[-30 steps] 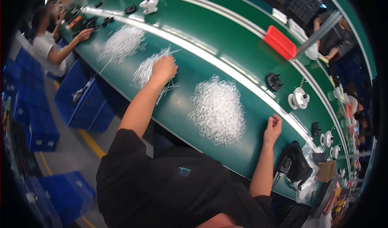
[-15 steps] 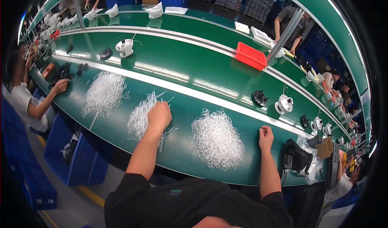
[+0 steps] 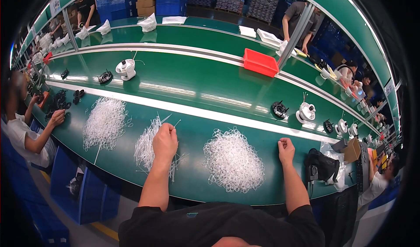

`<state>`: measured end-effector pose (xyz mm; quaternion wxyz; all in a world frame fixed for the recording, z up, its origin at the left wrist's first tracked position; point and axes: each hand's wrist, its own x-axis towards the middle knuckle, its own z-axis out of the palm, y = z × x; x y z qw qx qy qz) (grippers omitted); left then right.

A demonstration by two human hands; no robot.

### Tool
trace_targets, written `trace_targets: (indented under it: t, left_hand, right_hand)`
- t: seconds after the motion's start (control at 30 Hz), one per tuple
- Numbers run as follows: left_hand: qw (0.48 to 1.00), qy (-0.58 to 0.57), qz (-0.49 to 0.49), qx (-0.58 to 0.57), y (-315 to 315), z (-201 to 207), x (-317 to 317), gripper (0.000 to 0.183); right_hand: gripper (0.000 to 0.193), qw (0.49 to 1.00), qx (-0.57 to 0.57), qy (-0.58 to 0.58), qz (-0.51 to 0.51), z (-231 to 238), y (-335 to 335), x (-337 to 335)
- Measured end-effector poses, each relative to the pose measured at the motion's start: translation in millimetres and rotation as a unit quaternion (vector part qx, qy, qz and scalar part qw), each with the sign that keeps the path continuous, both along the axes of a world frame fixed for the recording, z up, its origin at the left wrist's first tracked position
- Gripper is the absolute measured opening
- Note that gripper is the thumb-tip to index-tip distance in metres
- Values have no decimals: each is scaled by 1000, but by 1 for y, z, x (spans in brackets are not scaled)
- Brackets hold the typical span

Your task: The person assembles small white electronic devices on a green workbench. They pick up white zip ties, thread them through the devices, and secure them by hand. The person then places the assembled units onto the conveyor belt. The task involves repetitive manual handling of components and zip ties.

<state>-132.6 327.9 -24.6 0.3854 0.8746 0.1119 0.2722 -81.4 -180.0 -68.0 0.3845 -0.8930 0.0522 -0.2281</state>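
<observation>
My left hand (image 3: pixel 165 141) is closed over the middle pile of straight white cable ties (image 3: pixel 146 148), fingertips among the strips. What it pinches is hidden behind the fingers. Loose ends of ties stick out past the knuckles and below the wrist. To the right lies a heap of looped white cable ties (image 3: pixel 233 160), which neither hand touches. My right hand (image 3: pixel 286 150) hovers right of that heap with thumb and fingers pressed together; anything between them is too small to make out. A second heap of looped ties (image 3: pixel 104 123) spreads farther left.
A black pouch (image 3: pixel 321 166) and an open cardboard box (image 3: pixel 351 150) sit at the right end. Beyond a white strip stand white fan-like units (image 3: pixel 306 112), black round parts (image 3: pixel 279 109) and a red tray (image 3: pixel 260 63). A co-worker's hand (image 3: pixel 57 117) is at the left, near black parts.
The view has shifted, so the table and piles appear lower. My left hand stays at the straight ties. My right hand has moved slightly away from me, its fingers curled in more.
</observation>
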Motion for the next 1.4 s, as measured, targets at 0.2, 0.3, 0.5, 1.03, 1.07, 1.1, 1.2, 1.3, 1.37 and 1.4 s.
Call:
trace_targets:
  t: [0.2,0.3,0.5,1.03,1.07,1.1,1.2,1.3,1.37,1.4]
  left_hand:
    - [999,-43,-4,-16,2,-3,6,8]
    - [998,-51,-14,-44,-1,-4,6,9]
    - [969,-75,-62,-227,3,-22,15,9]
    - [699,-21,-354,-621,-110,38,3,8]
    - [691,-15,-361,-626,-115,33,1,8]
    - [690,-7,-363,-626,-119,27,1,8]
    - [689,7,-354,-633,-126,17,0,8]
    - [714,28,-353,-604,-125,9,1,8]
    - [744,37,-351,-567,-128,7,-1,9]
    - [759,41,-351,-547,-130,7,-2,10]
  right_hand:
    - [12,1000,-4,0,-6,7,5,-2]
    - [13,1000,-22,4,-16,3,4,-4]
    - [11,999,-36,-26,8,-3,5,2]
    - [34,909,134,-25,394,127,199,-60]
    - [33,907,135,-14,400,122,203,-59]
    - [32,903,136,-3,407,118,204,-57]
    - [17,913,104,-16,395,107,197,-55]
    - [12,925,88,-26,368,101,194,-53]
    - [12,931,101,-36,349,98,195,-50]
    - [13,932,116,-40,341,95,197,-48]
